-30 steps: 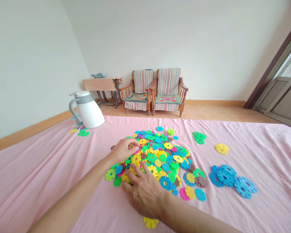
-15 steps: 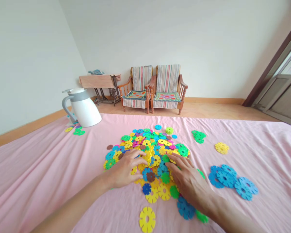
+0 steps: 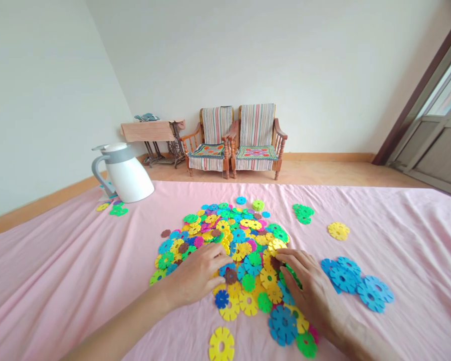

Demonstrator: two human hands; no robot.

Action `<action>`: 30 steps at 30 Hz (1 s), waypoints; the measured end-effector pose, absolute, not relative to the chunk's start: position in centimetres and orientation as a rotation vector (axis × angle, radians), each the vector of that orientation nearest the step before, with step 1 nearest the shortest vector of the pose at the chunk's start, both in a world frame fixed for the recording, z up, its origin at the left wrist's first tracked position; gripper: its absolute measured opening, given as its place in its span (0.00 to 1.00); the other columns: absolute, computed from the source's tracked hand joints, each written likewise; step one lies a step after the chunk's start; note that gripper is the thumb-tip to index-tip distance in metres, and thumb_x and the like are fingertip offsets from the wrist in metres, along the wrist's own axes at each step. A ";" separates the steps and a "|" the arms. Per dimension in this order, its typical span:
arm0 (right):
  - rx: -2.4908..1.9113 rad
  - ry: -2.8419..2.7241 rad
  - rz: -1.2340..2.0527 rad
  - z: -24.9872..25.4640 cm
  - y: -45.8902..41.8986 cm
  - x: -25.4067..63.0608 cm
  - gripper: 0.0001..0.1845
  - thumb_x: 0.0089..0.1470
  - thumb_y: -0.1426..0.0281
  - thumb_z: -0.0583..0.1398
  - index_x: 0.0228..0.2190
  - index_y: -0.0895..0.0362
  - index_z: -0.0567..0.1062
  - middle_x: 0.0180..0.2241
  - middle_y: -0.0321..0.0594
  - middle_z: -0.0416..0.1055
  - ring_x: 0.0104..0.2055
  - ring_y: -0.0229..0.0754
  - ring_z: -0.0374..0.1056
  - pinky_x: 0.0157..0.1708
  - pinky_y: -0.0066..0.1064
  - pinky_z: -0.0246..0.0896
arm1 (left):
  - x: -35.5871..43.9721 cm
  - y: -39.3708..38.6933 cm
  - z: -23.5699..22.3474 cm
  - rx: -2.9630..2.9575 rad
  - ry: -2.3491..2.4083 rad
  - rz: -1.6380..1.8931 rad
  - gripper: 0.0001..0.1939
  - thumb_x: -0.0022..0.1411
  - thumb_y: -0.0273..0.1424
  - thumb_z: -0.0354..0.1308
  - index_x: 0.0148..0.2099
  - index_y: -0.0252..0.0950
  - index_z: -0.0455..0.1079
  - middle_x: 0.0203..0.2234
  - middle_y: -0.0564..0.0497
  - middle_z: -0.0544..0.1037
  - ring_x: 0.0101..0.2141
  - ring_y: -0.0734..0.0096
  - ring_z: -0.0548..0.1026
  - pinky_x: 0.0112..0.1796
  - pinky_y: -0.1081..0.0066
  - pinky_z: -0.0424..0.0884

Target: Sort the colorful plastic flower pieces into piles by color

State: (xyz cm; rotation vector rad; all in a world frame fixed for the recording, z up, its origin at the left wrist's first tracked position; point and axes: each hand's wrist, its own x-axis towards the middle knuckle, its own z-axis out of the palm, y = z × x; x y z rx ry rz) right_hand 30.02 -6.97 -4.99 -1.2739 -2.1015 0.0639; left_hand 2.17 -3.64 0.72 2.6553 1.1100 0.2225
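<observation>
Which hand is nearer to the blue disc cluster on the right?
Right: the right hand is just left of the blue disc cluster; the left hand is farther left, at the pile.

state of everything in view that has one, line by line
Disc pile: loose, mixed colours
Left hand: half curled, at the pile's near left
Right hand: bent, at the pile's right
Blue disc cluster: overlapping
Jug: upright, lid on
Pink cloth: creased
Chairs: upright, draped

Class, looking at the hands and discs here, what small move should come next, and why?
Perhaps the right hand should take the large blue disc close beside it, because similar blue discs lie grouped apart from the mixed pile, farther right.
</observation>
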 end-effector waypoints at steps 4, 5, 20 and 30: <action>-1.273 -2.060 0.046 -5.1 -6.9 30.3 0.13 0.61 0.72 0.52 0.47 0.52 0.68 0.46 0.41 0.71 0.48 0.45 0.67 0.46 0.39 0.65 | 3.6 -3.1 0.1 2.649 1.194 0.386 0.17 0.62 0.21 0.52 0.52 0.39 0.66 0.42 0.48 0.69 0.44 0.65 0.69 0.46 0.65 0.67; -1.274 -2.051 0.042 -5.1 -6.9 30.4 0.13 0.61 0.72 0.52 0.47 0.52 0.68 0.46 0.40 0.71 0.48 0.45 0.67 0.45 0.39 0.65 | 4.0 -3.1 0.1 2.641 1.210 0.433 0.16 0.63 0.21 0.51 0.51 0.39 0.67 0.42 0.48 0.69 0.44 0.65 0.69 0.46 0.65 0.67; -1.283 -2.045 0.218 -5.1 -6.5 31.1 0.12 0.62 0.72 0.50 0.45 0.52 0.68 0.43 0.40 0.70 0.45 0.43 0.66 0.44 0.39 0.64 | 9.3 -3.0 0.1 2.586 1.152 0.331 0.18 0.51 0.31 0.65 0.44 0.37 0.68 0.38 0.50 0.70 0.42 0.61 0.68 0.43 0.64 0.68; -1.316 -2.028 0.226 -4.8 -6.4 31.0 0.11 0.62 0.74 0.50 0.41 0.52 0.70 0.42 0.41 0.71 0.43 0.42 0.68 0.44 0.38 0.66 | 8.4 -2.2 3.6 2.814 1.082 0.328 0.16 0.55 0.21 0.55 0.46 0.39 0.66 0.39 0.50 0.72 0.43 0.61 0.69 0.46 0.61 0.66</action>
